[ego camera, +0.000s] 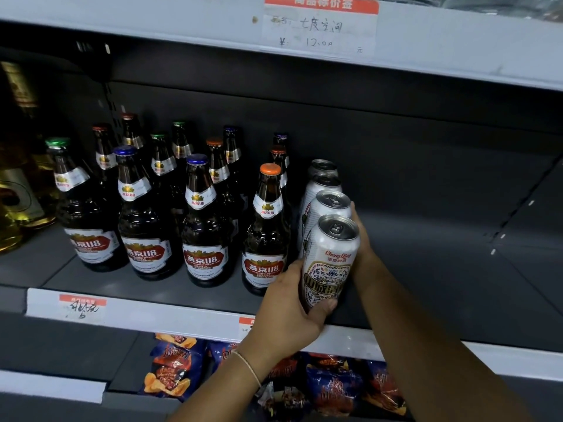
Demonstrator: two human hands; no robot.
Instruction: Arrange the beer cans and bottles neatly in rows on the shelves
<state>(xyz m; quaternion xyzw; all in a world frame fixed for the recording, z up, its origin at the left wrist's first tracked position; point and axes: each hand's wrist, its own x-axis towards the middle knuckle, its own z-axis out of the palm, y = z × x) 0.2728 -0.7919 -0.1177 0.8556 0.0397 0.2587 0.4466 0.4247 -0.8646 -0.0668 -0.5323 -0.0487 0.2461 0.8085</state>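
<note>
Several dark brown beer bottles [204, 226] with coloured caps stand in rows on the grey middle shelf [441, 269]. To their right runs a single row of silver cans going back, with the second can [327, 208] behind the front can [330, 260]. My left hand [292, 303] grips the front can low on its left side, thumb across its base. My right hand [361, 239] reaches behind the cans' right side, fingers flat against the front two; most of that hand is hidden.
Yellow liquor bottles [18, 190] stand at the far left of the shelf. Price tags [82, 306] line the shelf's front edge, and another tag [320, 25] hangs on the shelf above. Snack bags [170, 367] lie on the lower shelf. Right of the cans the shelf is bare.
</note>
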